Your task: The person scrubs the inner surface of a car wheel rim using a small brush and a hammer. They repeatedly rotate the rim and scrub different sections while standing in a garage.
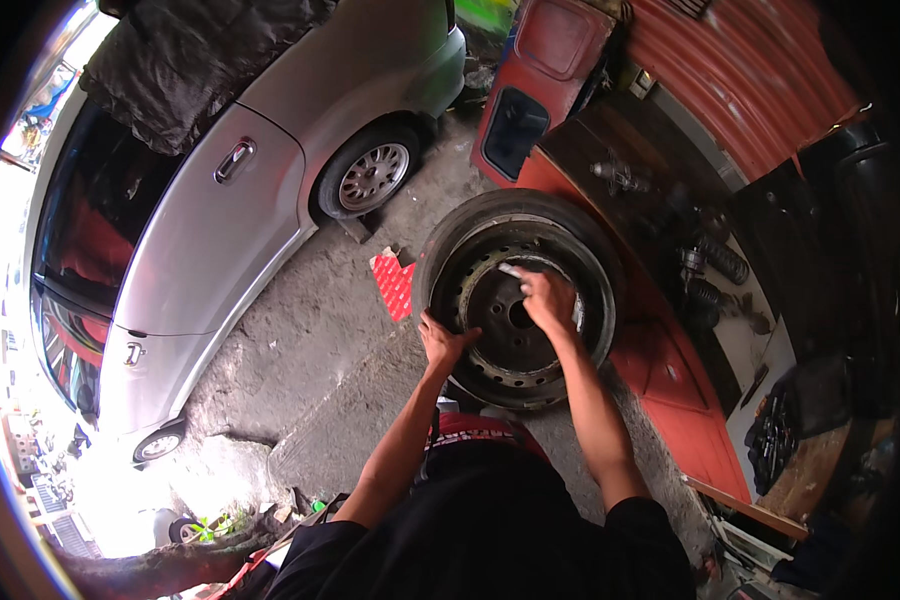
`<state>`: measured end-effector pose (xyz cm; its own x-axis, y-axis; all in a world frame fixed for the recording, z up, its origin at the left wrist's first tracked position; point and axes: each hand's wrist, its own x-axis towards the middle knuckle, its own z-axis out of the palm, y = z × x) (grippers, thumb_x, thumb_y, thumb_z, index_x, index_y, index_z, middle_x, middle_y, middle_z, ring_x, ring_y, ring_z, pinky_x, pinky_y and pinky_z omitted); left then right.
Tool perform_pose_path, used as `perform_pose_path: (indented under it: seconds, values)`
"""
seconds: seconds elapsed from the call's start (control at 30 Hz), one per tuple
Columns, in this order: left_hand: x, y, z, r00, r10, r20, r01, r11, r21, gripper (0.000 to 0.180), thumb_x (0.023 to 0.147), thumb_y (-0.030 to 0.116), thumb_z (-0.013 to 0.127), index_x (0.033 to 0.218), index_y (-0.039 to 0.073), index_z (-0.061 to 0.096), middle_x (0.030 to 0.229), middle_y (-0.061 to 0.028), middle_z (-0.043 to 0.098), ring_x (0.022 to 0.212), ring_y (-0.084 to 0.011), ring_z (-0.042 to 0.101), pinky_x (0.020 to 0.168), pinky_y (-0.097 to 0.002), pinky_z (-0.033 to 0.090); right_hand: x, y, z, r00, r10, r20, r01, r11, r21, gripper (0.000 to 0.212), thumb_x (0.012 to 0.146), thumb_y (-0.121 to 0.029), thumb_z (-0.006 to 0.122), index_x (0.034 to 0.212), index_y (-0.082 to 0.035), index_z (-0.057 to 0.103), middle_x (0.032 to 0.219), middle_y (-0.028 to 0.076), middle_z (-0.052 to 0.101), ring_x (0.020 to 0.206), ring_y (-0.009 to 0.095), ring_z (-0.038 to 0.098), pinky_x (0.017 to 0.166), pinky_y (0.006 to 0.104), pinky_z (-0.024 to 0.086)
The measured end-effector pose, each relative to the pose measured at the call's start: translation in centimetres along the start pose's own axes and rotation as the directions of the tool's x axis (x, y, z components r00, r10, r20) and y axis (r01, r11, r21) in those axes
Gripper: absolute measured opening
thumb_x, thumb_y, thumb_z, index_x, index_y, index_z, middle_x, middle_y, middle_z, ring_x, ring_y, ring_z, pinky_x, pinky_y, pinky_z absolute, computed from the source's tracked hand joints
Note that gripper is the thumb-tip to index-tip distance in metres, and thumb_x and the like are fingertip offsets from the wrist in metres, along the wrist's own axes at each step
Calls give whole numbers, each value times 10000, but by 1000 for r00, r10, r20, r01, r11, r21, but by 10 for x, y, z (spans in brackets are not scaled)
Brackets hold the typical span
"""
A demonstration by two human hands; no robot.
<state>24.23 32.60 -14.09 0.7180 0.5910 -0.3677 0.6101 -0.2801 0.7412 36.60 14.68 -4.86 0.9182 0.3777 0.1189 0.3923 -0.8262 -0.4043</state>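
Upright wheel, hub facing person, left hand gripping rim, right hand clenching pale tool

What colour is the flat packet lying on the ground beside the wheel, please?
Red packet, patterned with small pale dots; head view.

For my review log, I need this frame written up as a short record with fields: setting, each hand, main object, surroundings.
setting: outdoor workshop, concrete ground
main object: dark steel wheel with tyre, standing upright
left hand: grips the wheel's rim at its left edge
right hand: inside the rim, holding a small pale object, kind unclear
surroundings: silver car to the left, red carton on the ground, red panel behind
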Motion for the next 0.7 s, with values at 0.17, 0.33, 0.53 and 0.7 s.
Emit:
perform_pose_path:
  seconds: [0.17,0.33,0.53,0.7]
  values:
    - [-4,-2,1,1000,6,-20,-6,1000,17,1272,501,416,976,1448,1,235,1342,-295,433,1266,-450,443,1083,-487,393,-34,47,-64,964,260,52,-252,959,-130,366,920,-183,609,1266,-286,672,913,169,706,871,372,677,775,494,542]
    - [-4,2,3,1000,22,-16,-22,1000,-12,1272,497,431,974,1446,3,243,1334,-287,441,1268,-449,439,1080,-481,391,-85,81,-71,988,146,56,-138,982,-130,389,910,-130,607,1296,-158,649,886,209,691,840,393,675,740,490,542]
    - [-1,-11,8,996,67,-58,-65,997,34,1268,500,440,973,1439,-5,247,1337,-285,435,1270,-452,436,1091,-477,385,-48,52,-57,992,31,122,-34,999,18,426,898,-104,607,1323,-130,623,882,223,679,847,389,672,757,487,541]
    - [-2,-5,8,998,49,-31,-49,999,4,1263,504,436,972,1439,-7,247,1334,-287,432,1271,-451,436,1094,-478,379,-28,39,-20,985,70,157,-69,998,-10,457,910,-116,607,1364,-171,591,930,213,675,894,384,667,768,479,545]
